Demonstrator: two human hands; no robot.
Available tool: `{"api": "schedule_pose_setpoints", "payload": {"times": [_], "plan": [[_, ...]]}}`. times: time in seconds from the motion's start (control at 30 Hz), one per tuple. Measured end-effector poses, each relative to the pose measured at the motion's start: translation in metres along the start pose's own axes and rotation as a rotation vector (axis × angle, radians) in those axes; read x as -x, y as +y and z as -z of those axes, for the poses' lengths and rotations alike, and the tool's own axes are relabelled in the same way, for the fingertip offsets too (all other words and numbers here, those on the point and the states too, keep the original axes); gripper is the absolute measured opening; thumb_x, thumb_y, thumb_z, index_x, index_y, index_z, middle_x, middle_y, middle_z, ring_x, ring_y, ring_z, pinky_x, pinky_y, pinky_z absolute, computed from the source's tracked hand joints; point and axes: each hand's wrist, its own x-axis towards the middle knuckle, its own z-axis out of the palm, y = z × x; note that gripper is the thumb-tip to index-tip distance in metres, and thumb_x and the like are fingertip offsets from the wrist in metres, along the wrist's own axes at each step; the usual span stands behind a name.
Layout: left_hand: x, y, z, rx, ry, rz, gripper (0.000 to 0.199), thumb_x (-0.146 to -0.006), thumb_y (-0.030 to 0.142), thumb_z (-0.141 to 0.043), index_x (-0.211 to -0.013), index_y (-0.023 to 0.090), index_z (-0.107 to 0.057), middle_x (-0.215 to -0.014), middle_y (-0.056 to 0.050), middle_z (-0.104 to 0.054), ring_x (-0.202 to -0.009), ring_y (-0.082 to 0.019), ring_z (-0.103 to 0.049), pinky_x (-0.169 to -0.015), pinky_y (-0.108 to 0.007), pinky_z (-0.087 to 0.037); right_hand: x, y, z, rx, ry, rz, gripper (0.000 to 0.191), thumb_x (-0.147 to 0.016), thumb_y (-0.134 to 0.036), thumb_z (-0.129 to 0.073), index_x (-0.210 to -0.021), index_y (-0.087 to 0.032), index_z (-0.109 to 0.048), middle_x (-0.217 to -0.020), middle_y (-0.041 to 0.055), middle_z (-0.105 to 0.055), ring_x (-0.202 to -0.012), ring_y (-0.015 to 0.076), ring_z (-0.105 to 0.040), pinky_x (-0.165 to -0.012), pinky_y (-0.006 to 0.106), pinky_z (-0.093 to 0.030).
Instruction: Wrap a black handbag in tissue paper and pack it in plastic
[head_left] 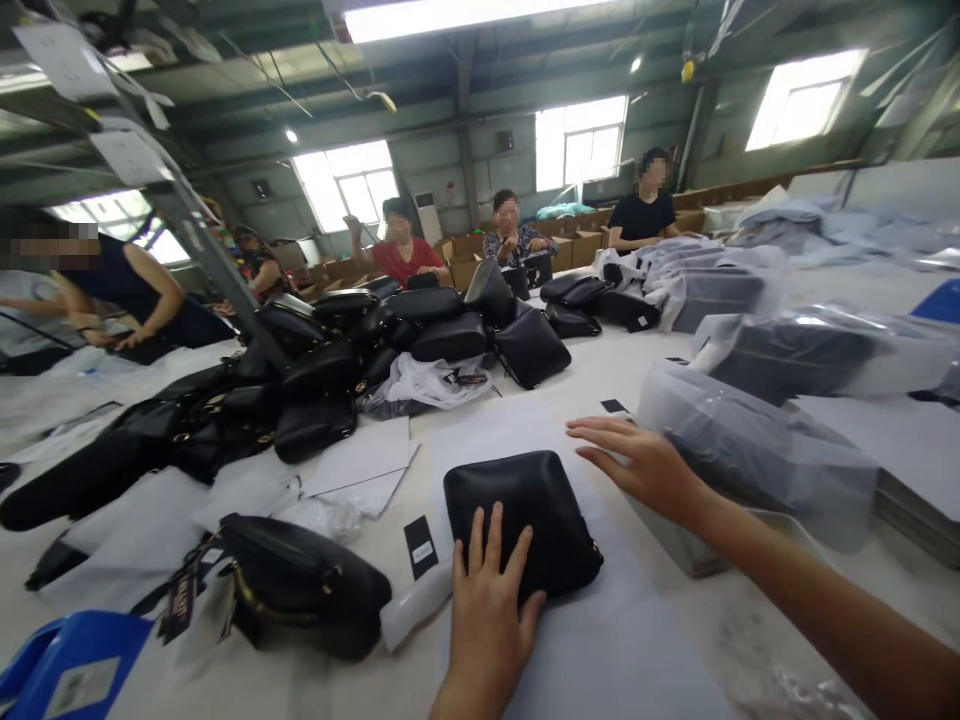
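Observation:
A black rounded-square bag lies flat on white paper in front of me. My left hand rests on its lower part with the fingers spread. To the right of the bag, my right hand is held in the air, its fingers stretched out and nothing in them. A black tag with a small white label lies just left of the bag. Beside it sits another black bag with a gold-coloured zip and hang tags, close to a roll of white wrapping.
A heap of black bags fills the left and back of the table. Bags in clear plastic and a stack of white sheets lie right. A blue holder stands front left. Several people work across the table.

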Motion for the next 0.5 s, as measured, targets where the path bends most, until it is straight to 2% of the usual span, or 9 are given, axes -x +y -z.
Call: {"api": "schedule_pose_setpoints", "payload": {"times": [0.1,0.2,0.27,0.4,0.5], "plan": [[0.002,0.001,-0.006,-0.017,0.033,0.006,0.071,-0.082,0.029,-0.067,-0.146,0.037,-0.04,-0.161,-0.007,-0.024,-0.145,-0.037,-0.028,-0.105,-0.063,-0.04,-0.051,0.031,-0.067,0.063,-0.302,-0.121,0.041,-0.099,-0.038,-0.046,-0.136,-0.024,-0.057,-0.145,0.0046,-0.052,-0.134,0.0209,-0.047,-0.114,0.035,-0.038],[0.003,0.0,-0.019,-0.049,0.093,0.031,0.074,-0.076,0.036,-0.073,-0.144,0.039,-0.044,-0.159,-0.008,-0.031,-0.142,-0.039,-0.033,-0.103,-0.064,-0.042,-0.082,0.069,-0.13,0.128,-0.418,-0.186,0.049,-0.094,-0.04,-0.051,-0.136,-0.016,-0.057,-0.149,0.0142,-0.046,-0.138,0.0294,-0.041,-0.113,0.043,-0.037],[0.002,-0.003,-0.031,-0.056,0.147,0.026,0.073,-0.072,0.046,-0.075,-0.14,0.04,-0.049,-0.155,-0.009,-0.038,-0.139,-0.04,-0.039,-0.099,-0.063,-0.045,-0.091,0.089,-0.162,0.169,-0.456,-0.219,0.052,-0.093,-0.041,-0.05,-0.136,-0.013,-0.057,-0.15,0.0183,-0.042,-0.141,0.0348,-0.036,-0.113,0.051,-0.034],[0.001,-0.011,-0.052,-0.087,0.283,-0.01,0.066,-0.071,0.062,-0.071,-0.132,0.041,-0.057,-0.141,-0.01,-0.057,-0.126,-0.04,-0.054,-0.092,-0.059,-0.048,-0.091,0.114,-0.2,0.241,-0.472,-0.262,0.054,-0.095,-0.042,-0.043,-0.138,-0.011,-0.053,-0.155,0.0194,-0.034,-0.144,0.0383,-0.025,-0.113,0.062,-0.025],[0.0,-0.014,-0.063,-0.143,0.397,-0.028,0.055,-0.08,0.058,-0.064,-0.133,0.042,-0.056,-0.134,-0.007,-0.062,-0.123,-0.035,-0.058,-0.093,-0.053,-0.049,-0.086,0.121,-0.21,0.257,-0.443,-0.225,0.048,-0.096,-0.039,-0.04,-0.133,-0.013,-0.058,-0.154,0.0168,-0.038,-0.145,0.035,-0.025,-0.115,0.058,-0.022]]}}
